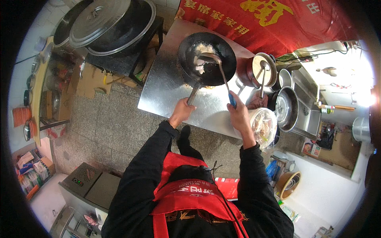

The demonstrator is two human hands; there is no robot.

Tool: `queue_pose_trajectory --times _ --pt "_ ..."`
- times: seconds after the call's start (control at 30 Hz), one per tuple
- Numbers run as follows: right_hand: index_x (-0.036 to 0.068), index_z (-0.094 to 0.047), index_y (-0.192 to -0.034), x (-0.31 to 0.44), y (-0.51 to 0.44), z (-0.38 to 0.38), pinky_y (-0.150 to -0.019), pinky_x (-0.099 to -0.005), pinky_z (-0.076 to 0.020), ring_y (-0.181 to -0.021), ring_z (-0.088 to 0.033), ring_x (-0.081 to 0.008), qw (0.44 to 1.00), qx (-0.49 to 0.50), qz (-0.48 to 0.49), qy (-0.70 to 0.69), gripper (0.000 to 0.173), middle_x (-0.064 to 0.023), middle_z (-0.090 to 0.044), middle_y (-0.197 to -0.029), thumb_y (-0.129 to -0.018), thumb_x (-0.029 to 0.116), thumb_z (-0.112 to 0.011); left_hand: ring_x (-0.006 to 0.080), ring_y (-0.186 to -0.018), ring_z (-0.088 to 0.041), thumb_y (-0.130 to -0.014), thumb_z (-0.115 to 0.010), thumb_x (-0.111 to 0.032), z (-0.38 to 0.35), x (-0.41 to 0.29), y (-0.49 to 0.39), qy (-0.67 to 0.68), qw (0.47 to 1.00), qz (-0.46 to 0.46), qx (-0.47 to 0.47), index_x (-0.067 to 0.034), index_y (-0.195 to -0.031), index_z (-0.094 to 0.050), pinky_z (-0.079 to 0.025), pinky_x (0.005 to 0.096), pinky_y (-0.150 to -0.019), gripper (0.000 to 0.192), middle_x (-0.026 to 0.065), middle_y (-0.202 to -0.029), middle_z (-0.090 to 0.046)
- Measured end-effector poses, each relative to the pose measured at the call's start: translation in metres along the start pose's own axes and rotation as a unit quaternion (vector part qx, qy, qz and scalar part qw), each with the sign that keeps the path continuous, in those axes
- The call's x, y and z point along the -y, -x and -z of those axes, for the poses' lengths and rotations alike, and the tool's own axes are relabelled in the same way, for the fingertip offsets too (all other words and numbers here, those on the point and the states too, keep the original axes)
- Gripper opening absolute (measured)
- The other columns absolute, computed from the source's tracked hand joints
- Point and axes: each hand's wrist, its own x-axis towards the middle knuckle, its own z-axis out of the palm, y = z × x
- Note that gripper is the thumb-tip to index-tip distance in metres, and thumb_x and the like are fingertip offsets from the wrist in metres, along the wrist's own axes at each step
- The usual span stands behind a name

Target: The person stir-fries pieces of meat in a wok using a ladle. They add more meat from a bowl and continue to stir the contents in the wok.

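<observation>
A black wok (221,76) sits over the stainless steel counter (162,92), with pale pieces of food (201,64) in its middle. My left hand (183,110) is closed around the wok's handle (194,92). In my right hand (239,114) is a long-handled metal ladle (221,70) with a blue grip. The ladle's bowl rests in or just over the food; whether it touches the wok's bottom I cannot tell. Right of the wok stands a pot (257,61) holding pale liquid or paste and a second ladle (263,78).
A lined bin of scraps (263,128) stands close beside my right wrist. Metal basins (287,108) and a sink (311,119) lie further right. At the upper left, large lidded woks (119,41) sit on a stand. A red banner (268,29) hangs behind the counter.
</observation>
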Motion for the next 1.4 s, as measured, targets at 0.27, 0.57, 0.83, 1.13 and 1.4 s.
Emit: queue_pose_trajectory --times 0.27,0.57,0.83,1.13,1.4 --pt "0.006 -0.056 -0.155 -0.018 -0.024 -0.024 -0.099 -0.042 -0.0554 -0.112 -0.074 -0.0369 0.999 -0.028 0.014 -0.028 0.055 -0.0272 -0.074 -0.119 -0.101 0.012 -0.067 0.012 -0.047 -0.049 -0.095 -0.076 -0.008 0.002 -0.003 0.002 0.018 1.0 0.004 -0.021 0.002 -0.111 -0.065 -0.038 0.0354 -0.042 0.021 0.0 -0.067 -0.052" --pt "0.004 -0.048 -0.159 -0.033 -0.08 -0.04 -0.054 -0.027 -0.0393 -0.064 -0.049 -0.0076 0.95 -0.074 -0.1 -0.285 0.056 0.0017 -0.055 -0.082 -0.106 0.012 -0.063 0.0102 -0.048 -0.048 -0.096 -0.077 -0.009 0.003 0.011 -0.002 0.01 1.0 -0.011 -0.019 0.002 -0.111 -0.067 -0.036 0.0351 -0.042 0.022 -0.0013 -0.065 -0.051" --pt "0.009 -0.048 -0.157 0.006 -0.058 -0.067 -0.046 -0.0286 -0.033 -0.053 -0.048 -0.0124 0.818 0.017 -0.214 -0.533 0.05 -0.0046 -0.06 -0.082 -0.109 0.012 -0.061 0.0095 -0.049 -0.046 -0.097 -0.077 -0.01 0.0 0.015 -0.011 -0.005 1.0 -0.009 -0.015 0.001 -0.112 -0.065 -0.038 0.034 -0.043 0.023 -0.003 -0.066 -0.049" --pt "0.008 -0.053 -0.16 0.024 0.001 -0.017 -0.05 -0.0256 -0.0348 -0.059 -0.047 -0.0069 0.945 0.12 -0.113 -0.282 0.056 0.0004 -0.056 -0.083 -0.105 0.005 -0.062 0.01 -0.048 -0.047 -0.096 -0.076 -0.013 0.004 0.002 -0.003 0.002 1.0 0.013 -0.021 0.002 -0.106 -0.061 -0.039 0.033 -0.042 0.023 -0.0015 -0.066 -0.05" --pt "0.005 -0.057 -0.156 0.007 0.026 0.029 -0.099 -0.0304 -0.0484 -0.108 -0.061 -0.0142 0.996 0.066 -0.002 -0.052 0.056 -0.0057 -0.07 -0.119 -0.1 0.003 -0.065 0.0157 -0.051 -0.057 -0.092 -0.077 -0.014 0.009 0.011 -0.008 0.007 1.0 0.003 -0.017 0.003 -0.103 -0.062 -0.047 0.0368 -0.043 0.025 0.004 -0.069 -0.057"
